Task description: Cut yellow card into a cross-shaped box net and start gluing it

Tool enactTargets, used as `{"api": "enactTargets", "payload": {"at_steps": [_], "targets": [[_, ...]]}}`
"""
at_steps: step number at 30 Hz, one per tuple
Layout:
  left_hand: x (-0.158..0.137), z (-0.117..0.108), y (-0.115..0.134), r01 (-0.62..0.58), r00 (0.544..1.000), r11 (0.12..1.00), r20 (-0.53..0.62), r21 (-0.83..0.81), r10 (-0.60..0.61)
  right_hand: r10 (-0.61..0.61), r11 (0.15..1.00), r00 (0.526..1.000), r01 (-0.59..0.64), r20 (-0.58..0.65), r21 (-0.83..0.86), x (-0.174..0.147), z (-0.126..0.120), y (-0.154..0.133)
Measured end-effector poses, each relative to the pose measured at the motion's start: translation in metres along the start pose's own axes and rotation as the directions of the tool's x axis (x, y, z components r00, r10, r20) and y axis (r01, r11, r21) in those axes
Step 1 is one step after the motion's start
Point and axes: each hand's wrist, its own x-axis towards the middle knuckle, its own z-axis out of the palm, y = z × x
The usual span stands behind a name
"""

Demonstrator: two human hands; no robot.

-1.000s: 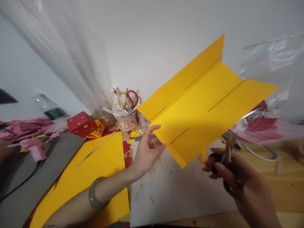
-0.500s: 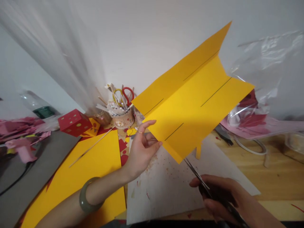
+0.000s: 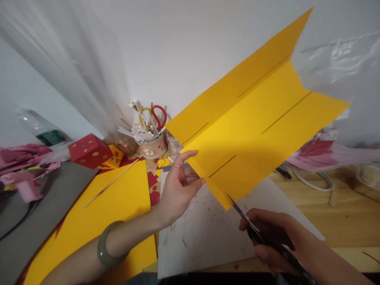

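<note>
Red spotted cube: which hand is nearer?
Left. The left hand, pinching the folded yellow paper sheet, sits right of the red spotted cube; the right hand, holding dark-handled metal scissors, is farther right.

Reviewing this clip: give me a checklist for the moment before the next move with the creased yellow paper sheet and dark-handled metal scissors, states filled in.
1. Left hand grips the creased yellow paper sheet near its lower-left end: ok.
2. Right hand holds the dark-handled metal scissors: ok.
3. Left fingertips clear of the blades: ok, a gap shows.
4. Straight black drawn lines visible on the sheet: ok, four show.
5. Scissor blades open: cannot tell, seen nearly edge-on.
6. White work surface below free of scraps: not ok, small bits lie scattered.
</note>
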Motion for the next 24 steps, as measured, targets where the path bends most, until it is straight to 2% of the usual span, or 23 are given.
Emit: {"api": "enactTargets", "payload": {"at_steps": [3,18,24], "targets": [[-0.001,0.0,0.002,0.002,1.0,1.0,0.0,-0.002,-0.002,0.078,0.997,0.996,-0.079,0.031,0.025,-0.001,-0.001,-0.002],[-0.001,0.001,0.002,-0.006,1.0,1.0,0.005,0.014,0.006,0.118,0.99,0.988,-0.124,0.1,0.063,0.002,0.0,-0.007],[0.0,-0.001,-0.002,-0.078,0.996,0.996,0.032,-0.031,0.079,0.137,0.989,0.982,-0.144,0.131,0.042,0.003,0.0,-0.01]]}}
